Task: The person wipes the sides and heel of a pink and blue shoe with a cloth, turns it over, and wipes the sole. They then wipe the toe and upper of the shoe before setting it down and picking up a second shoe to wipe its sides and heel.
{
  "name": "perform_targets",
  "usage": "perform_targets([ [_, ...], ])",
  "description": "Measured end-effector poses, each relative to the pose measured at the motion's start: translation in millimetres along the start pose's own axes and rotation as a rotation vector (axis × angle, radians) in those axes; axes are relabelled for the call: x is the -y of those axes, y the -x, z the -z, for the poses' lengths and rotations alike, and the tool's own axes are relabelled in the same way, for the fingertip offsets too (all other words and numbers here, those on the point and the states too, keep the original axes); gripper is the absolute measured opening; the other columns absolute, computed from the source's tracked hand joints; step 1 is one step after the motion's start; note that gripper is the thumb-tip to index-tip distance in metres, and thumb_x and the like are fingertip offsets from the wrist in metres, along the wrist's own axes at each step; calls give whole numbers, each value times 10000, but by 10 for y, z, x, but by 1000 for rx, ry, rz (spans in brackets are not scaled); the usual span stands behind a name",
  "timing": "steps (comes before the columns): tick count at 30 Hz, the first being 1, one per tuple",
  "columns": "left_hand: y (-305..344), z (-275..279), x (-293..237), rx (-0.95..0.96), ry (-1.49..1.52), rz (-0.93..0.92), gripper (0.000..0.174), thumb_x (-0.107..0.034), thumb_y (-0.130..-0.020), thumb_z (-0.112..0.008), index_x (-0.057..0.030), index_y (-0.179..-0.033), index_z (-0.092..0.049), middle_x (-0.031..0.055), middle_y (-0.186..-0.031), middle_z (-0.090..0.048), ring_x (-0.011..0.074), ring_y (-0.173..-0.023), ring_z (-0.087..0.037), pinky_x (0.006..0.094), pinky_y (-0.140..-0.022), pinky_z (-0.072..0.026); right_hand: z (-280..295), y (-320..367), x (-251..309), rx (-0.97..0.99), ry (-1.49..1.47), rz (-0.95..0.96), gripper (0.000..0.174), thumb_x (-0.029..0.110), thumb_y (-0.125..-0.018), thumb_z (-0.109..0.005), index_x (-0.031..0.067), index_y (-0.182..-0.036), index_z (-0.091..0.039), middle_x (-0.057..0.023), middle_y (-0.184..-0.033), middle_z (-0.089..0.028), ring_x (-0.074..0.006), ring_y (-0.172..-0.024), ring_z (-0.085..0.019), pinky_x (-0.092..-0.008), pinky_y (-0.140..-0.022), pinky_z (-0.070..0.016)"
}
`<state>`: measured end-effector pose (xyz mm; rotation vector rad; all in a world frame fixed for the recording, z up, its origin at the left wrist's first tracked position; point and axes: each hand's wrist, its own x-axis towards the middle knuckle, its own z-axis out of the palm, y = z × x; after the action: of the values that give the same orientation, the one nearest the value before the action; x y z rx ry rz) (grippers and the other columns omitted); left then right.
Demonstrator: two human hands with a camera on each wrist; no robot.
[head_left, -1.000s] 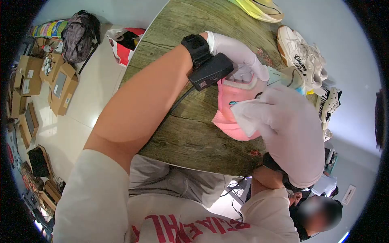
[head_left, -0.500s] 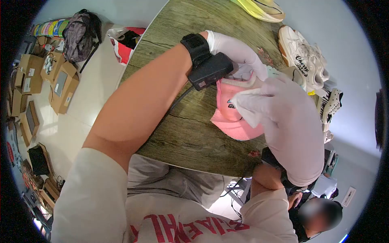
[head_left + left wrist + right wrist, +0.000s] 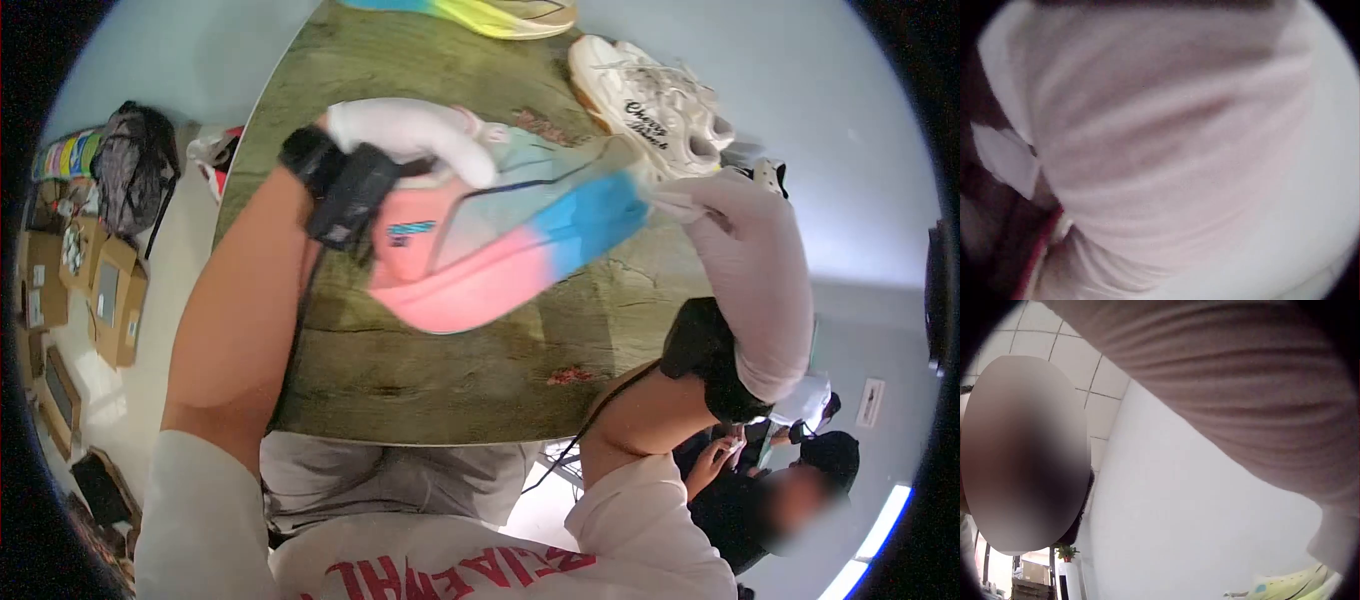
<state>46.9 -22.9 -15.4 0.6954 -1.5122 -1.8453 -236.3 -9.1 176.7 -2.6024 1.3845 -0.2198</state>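
Note:
A pastel sneaker (image 3: 500, 215), pink at the heel with a pink-and-blue sole, is tilted over the wood-grain table (image 3: 440, 385) in the head view. My white-gloved left hand (image 3: 415, 135) grips it around the heel opening, some fingers hidden inside or behind. At the sneaker's toe end is my gloved right hand (image 3: 750, 240), pinching a white cloth (image 3: 672, 200) close to the blue part of the sole. In the left wrist view, glove fabric fills most of the picture, with a white angular piece (image 3: 1007, 159) at the left.
White lettered sneakers (image 3: 650, 110) stand at the table's far right edge, and a yellow-and-blue shoe (image 3: 500, 18) lies at the far end. Cardboard boxes (image 3: 115, 310) and a backpack (image 3: 135, 170) are on the floor at left. Another person (image 3: 770, 490) sits at lower right.
The sneaker has swung round and lifted leftward in view, now showing its side and sole. My right hand has moved from the pink side to the toe end. The head view has shifted.

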Motion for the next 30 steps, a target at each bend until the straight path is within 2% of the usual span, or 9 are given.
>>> perform_targets([
  [3,70,41,63,-128,145,-49,354,-98,-858,-750,-121,-590,-521,-25,-585,-496,41,-536,-486,215,-491,-384,-32,-68,-5,-27,7,27,197,82,-907,-651,19,-1060,-757,-65,-748,-617,-97,-691,-493,-260,-637,-404],
  [5,161,52,-19,-154,227,186,323,-72,-834,-775,-127,-671,-502,-18,-679,-530,48,-485,-499,200,-423,-357,-30,-80,-15,-60,1,45,191,82,-899,-653,20,-1044,-761,-66,-746,-614,-102,-685,-492,-261,-631,-400],
  [10,246,-21,-221,-207,266,273,310,-68,-819,-783,-122,-684,-509,-25,-669,-517,51,-453,-482,219,-384,-334,-169,-148,-182,-101,37,59,174,62,-870,-658,8,-996,-764,-87,-777,-660,-136,-697,-557,-269,-646,-433],
  [12,231,-33,-222,-249,236,279,297,-73,-827,-772,-115,-674,-521,-20,-645,-519,61,-443,-474,226,-380,-335,-224,-214,-262,-9,-81,81,150,48,-865,-657,-21,-961,-750,-121,-831,-712,-180,-756,-653,-291,-706,-496],
  [15,220,8,-154,-237,183,279,282,-82,-833,-761,-109,-657,-542,-10,-597,-522,65,-437,-473,229,-377,-334,-171,-261,-182,104,-65,63,142,51,-869,-666,-37,-948,-743,-144,-867,-736,-212,-819,-708,-312,-771,-533],
  [21,214,9,-271,-71,194,290,301,-86,-835,-747,-99,-608,-550,9,-547,-526,78,-425,-474,231,-388,-350,-132,-206,-24,177,6,56,136,65,-876,-676,-33,-933,-751,-141,-848,-733,-215,-793,-705,-314,-762,-532],
  [25,233,-85,-328,-230,184,357,307,-80,-838,-737,-101,-601,-543,0,-547,-509,74,-428,-466,226,-415,-375,-109,-209,23,233,-94,45,135,64,-873,-672,-33,-923,-752,-146,-835,-733,-208,-753,-683,-306,-731,-521],
  [28,229,-73,-265,-223,242,264,307,-79,-835,-738,-107,-604,-537,-12,-546,-485,66,-434,-460,219,-436,-388,-99,-246,-104,117,-221,214,200,12,-820,-577,0,-908,-757,-200,-820,-721,-283,-752,-727,-365,-729,-565],
  [30,202,-36,-235,-162,181,259,314,-82,-832,-744,-107,-603,-530,-20,-545,-462,63,-440,-460,223,-429,-383,-35,-224,-87,-63,-122,21,219,-13,-827,-563,0,-923,-759,-200,-810,-718,-261,-744,-726,-348,-709,-551],
])
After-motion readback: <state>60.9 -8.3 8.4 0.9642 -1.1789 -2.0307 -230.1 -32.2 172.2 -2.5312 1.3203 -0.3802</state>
